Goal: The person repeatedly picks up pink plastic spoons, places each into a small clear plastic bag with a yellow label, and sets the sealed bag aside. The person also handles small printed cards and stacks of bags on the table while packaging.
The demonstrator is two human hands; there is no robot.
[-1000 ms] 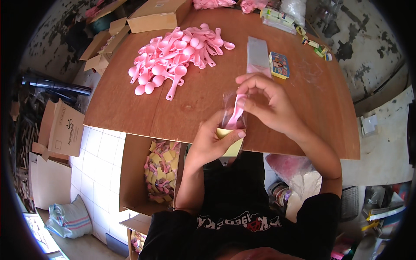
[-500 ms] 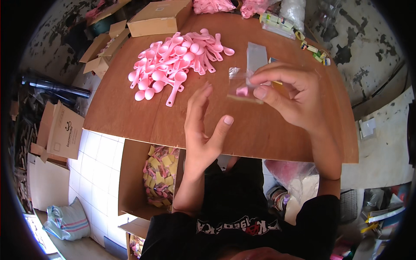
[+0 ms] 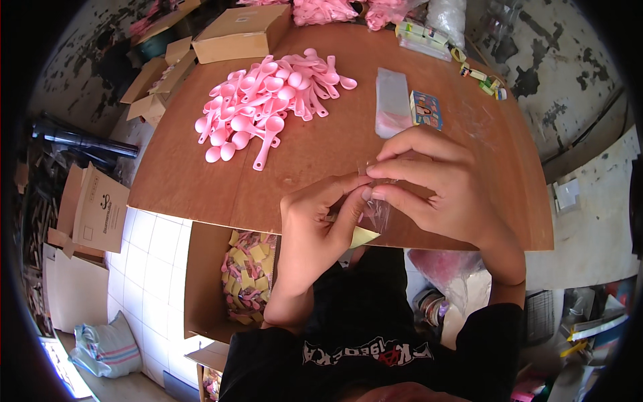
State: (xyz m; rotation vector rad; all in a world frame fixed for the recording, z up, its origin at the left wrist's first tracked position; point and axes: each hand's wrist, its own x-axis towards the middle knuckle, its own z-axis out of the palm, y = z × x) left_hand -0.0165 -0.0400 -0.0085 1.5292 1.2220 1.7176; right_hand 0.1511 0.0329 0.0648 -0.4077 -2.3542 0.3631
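Observation:
Between my hands, near the table's front edge, is a small clear plastic bag [image 3: 380, 213] with something pink and a yellow card [image 3: 364, 236] showing at its lower end. My left hand [image 3: 318, 224] pinches the bag's upper edge between thumb and fingers. From the other side, my right hand [image 3: 435, 184] grips the same edge, its fingertips meeting those of the left. Farther off lies a stack of flat clear bags [image 3: 391, 94], beside a small blue and yellow card box [image 3: 426, 109]. A heap of pink measuring spoons [image 3: 268, 100] covers the table's far left part.
A closed cardboard box [image 3: 241, 33] and pink bagged goods [image 3: 325, 11] stand along the table's [image 3: 181, 181] far edge. Small rolls [image 3: 479, 75] lie at the far right. Below the front edge, an open carton [image 3: 207, 288] holds many filled packets [image 3: 249, 275].
The right hand has brought the bag down and toward me. My left hand has moved in and closed on its edge, so both hands now hold it.

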